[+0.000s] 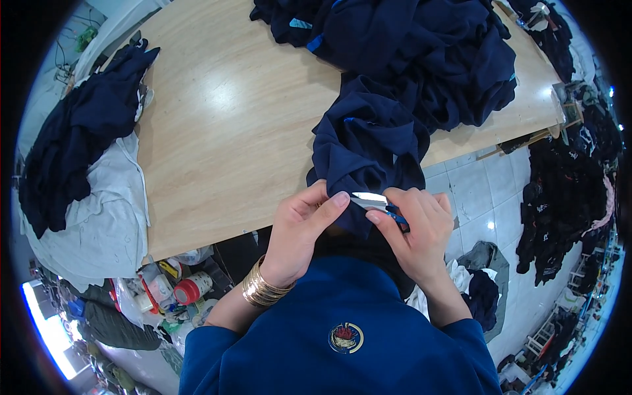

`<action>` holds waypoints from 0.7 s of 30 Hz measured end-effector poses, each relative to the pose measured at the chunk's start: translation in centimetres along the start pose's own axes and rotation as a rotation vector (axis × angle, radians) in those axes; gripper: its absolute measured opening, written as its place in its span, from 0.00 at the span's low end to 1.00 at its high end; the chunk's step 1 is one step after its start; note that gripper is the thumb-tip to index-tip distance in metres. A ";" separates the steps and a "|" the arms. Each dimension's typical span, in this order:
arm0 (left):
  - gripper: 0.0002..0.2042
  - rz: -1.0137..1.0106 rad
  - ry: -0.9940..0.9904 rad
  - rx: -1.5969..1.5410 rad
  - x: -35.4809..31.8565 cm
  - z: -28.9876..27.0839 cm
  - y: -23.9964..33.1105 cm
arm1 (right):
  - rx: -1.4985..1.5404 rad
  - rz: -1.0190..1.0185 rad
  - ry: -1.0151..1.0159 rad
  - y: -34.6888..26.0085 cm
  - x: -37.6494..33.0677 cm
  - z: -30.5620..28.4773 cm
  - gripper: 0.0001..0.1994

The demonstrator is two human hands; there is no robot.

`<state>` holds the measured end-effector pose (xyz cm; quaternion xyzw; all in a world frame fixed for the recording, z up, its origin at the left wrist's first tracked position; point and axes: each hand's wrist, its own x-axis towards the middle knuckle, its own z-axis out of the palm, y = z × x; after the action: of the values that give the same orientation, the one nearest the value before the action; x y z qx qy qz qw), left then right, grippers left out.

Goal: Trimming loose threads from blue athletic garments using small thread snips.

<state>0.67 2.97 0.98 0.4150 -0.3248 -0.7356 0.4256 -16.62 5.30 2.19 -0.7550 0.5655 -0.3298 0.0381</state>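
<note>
A navy blue garment (372, 141) hangs over the near edge of the table toward me. My left hand (306, 224) pinches a fold of it between thumb and fingers, with gold bangles (258, 286) round the wrist. In my right hand (416, 227) is a pair of small thread snips (370, 200) with silver blades and a blue part at the grip. The blades point left, close to my left thumb tip, against the cloth. Whether a thread lies between them is too small to tell.
A heap of navy garments (421, 59) covers the table's (217, 131) far right. Navy cloth (85, 131) and white cloth (99, 210) drape over its left end. Below left are bags and a red-lidded container (187, 291). Dark clothes (559, 197) hang at the right above tiled floor.
</note>
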 end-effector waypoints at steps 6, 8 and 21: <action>0.06 0.002 0.003 0.024 0.1 -0.2 0.0 | 0.099 0.061 0.042 0.3 -0.1 0.1 0.12; 0.06 0.007 0.000 0.024 0.0 -0.1 0.1 | 0.097 0.119 0.041 0.3 -0.1 0.0 0.12; 0.08 0.026 0.009 -0.024 -0.2 0.0 0.3 | 0.231 0.221 -0.048 0.2 -0.8 0.4 0.12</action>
<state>0.80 3.02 1.29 0.4089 -0.3191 -0.7321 0.4416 -16.68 5.85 1.46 -0.6862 0.6026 -0.3683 0.1741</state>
